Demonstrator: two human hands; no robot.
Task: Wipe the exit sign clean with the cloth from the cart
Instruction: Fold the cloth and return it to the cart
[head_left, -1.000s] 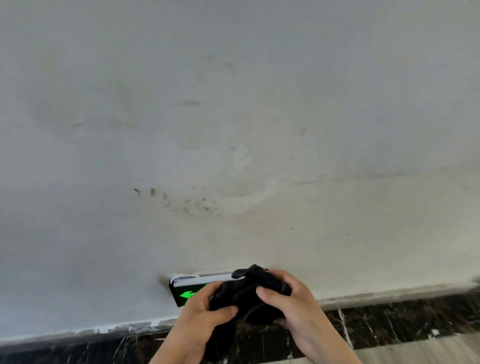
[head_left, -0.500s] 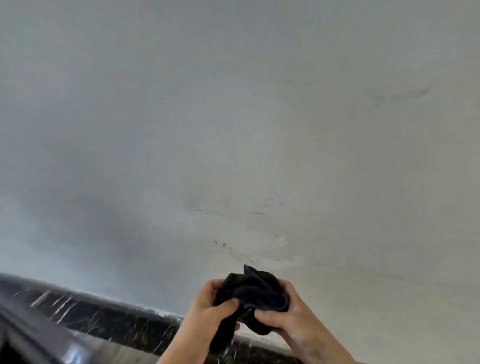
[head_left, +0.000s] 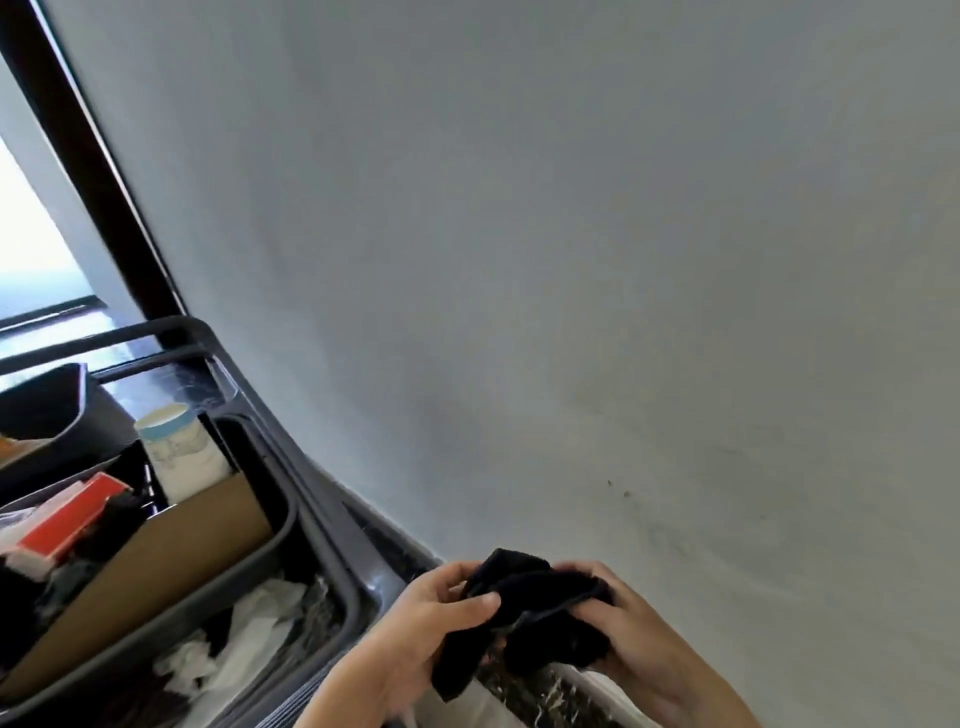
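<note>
A bunched black cloth (head_left: 535, 618) sits low in the middle of the view, held between both hands. My left hand (head_left: 421, 629) grips its left side with the thumb on top, and a loose end hangs down below it. My right hand (head_left: 639, 639) clasps the right side. The grey cart (head_left: 322, 519) stands at the lower left, next to the wall. The exit sign is out of view.
The cart's bin holds a cardboard sheet (head_left: 156, 566), a white tub with a blue band (head_left: 176, 447), a red and white box (head_left: 67, 519) and crumpled white paper (head_left: 244, 639). A grey wall (head_left: 571, 260) fills the view, with a dark frame (head_left: 88, 156) at left and dark marble skirting (head_left: 540, 696) below.
The view has swung left, away from the exit sign, and the cart has come into sight. Both hands have kept hold of the black cloth throughout.
</note>
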